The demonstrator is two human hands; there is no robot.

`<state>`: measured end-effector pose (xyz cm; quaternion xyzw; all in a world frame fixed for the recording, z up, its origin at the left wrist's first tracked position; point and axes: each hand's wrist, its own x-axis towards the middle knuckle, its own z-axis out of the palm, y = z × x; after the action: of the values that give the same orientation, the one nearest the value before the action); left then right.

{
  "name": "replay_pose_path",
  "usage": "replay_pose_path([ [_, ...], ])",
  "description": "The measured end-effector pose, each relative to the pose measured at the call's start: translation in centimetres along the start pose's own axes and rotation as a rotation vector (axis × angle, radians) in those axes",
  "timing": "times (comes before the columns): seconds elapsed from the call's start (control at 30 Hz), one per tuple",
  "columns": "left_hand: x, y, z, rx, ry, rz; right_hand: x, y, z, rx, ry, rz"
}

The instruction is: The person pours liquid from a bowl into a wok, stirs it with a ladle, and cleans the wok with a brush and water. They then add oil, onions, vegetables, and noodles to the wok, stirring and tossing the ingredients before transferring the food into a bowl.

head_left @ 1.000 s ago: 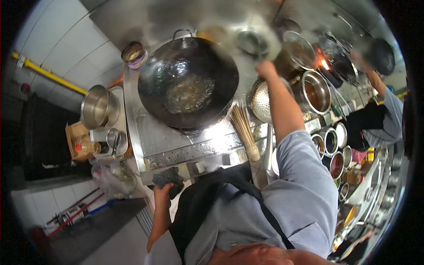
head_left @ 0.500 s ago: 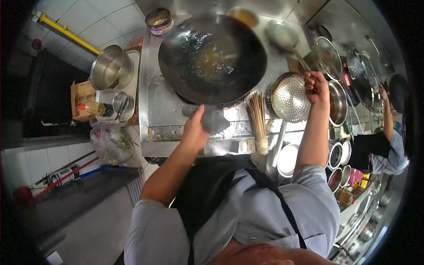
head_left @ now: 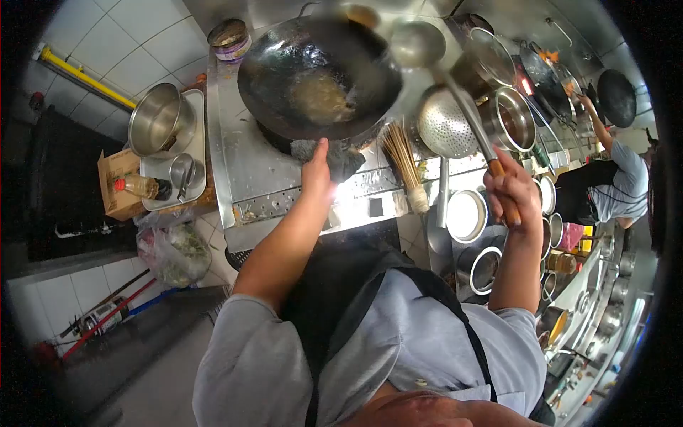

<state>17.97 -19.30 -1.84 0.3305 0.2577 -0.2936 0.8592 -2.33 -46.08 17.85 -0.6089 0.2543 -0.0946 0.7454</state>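
Note:
A large dark wok (head_left: 267,89) sits on the stove with some murky liquid (head_left: 320,96) at its bottom. At its near rim, my left hand (head_left: 316,171) grips a dark grey cloth (head_left: 346,165) pressed against the metal, thumb on top. My right hand (head_left: 514,188) is closed around the wooden handle of a ladle (head_left: 417,44). The ladle's bowl hangs just right of the wok's far rim, and its shaft slants above a perforated strainer (head_left: 446,121). Between the wok and the strainer lies a bamboo brush (head_left: 404,164).
Left of the stove, a tray (head_left: 196,114) bears a steel pot (head_left: 160,121) and a small cup (head_left: 183,171). An open can (head_left: 229,39) stands at the back left. Pots (head_left: 509,117) and white containers (head_left: 467,215) line the right, where another person (head_left: 615,171) works.
My left hand has brought the cloth up against the wok's near rim. My right hand has come back toward my body with the ladle. The whole view has shifted a little.

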Motion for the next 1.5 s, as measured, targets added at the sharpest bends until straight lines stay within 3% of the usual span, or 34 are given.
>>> replay_pose_path([
  [0.1,0.3,-0.2,-0.1,0.02,0.007,0.035,-1.3,0.8,1.3,-0.243,0.041,0.081],
  [0.17,-0.5,-0.2,0.3,0.099,0.046,0.095,0.9,4.3,0.5,-0.55,0.104,0.071],
  [0.23,-0.7,-0.2,0.3,0.101,0.043,0.065,4.6,6.9,1.1,-0.672,0.237,0.022],
  [0.3,-0.4,0.0,-0.5,0.103,0.033,0.037,13.0,14.2,-4.0,-0.949,0.247,-0.398],
  [0.37,0.3,0.2,-3.3,0.218,-0.138,-0.011,17.4,9.1,0.4,-0.953,0.332,0.066],
  [0.43,-3.4,1.3,-3.1,0.462,-0.07,0.076,26.3,10.3,-2.0,-1.076,0.338,0.08],
  [0.5,-5.0,1.0,-4.8,0.48,0.011,0.063,33.6,12.1,-5.3,-1.593,0.196,-0.392],
  [0.57,-5.8,0.8,-4.9,0.49,0.104,0.047,39.0,10.2,-4.6,-0.735,0.249,0.219],
  [0.6,-6.0,0.7,-4.4,0.411,0.129,0.053,40.6,10.6,-5.1,-0.529,0.159,0.169],
  [0.67,-5.7,0.3,-3.6,0.323,0.172,0.064,40.7,8.3,-4.5,-0.025,0.115,0.289],
  [0.73,-4.0,0.4,-2.1,0.079,0.016,0.022,42.2,7.9,-6.1,0.334,0.038,0.347],
  [0.83,-0.9,-1.0,-0.9,0.139,0.117,0.102,39.2,7.0,-6.9,0.535,-0.133,0.277],
  [0.9,0.6,-1.9,-2.2,0.271,0.165,0.13,36.0,6.3,-6.9,0.5,0.038,0.159],
  [0.93,0.3,-2.1,-2.1,0.263,0.178,0.136,34.2,5.6,-6.9,0.486,0.009,0.164],
  [1.0,-0.9,-2.3,-1.8,0.226,0.015,0.215,30.8,5.1,-7.9,0.509,-0.079,0.177],
  [1.13,-3.8,-2.0,-4.3,0.08,-0.001,0.03,22.8,4.1,-8.9,0.512,-0.201,0.143],
  [1.2,-4.4,-2.0,-7.9,0.443,0.042,0.08,17.8,2.8,-7.6,0.504,-0.196,0.095],
  [1.3,-6.1,-1.3,-12.3,0.65,0.006,0.13,10.8,1.4,-4.7,0.437,-0.165,0.082],
  [1.43,-10.3,0.1,-15.3,0.618,-0.003,0.163,4.7,0.4,-1.1,0.281,-0.219,0.075],
  [1.5,-12.8,1.4,-16.1,0.626,-0.018,0.138,2.0,0.5,1.4,0.068,-0.104,0.034],
])
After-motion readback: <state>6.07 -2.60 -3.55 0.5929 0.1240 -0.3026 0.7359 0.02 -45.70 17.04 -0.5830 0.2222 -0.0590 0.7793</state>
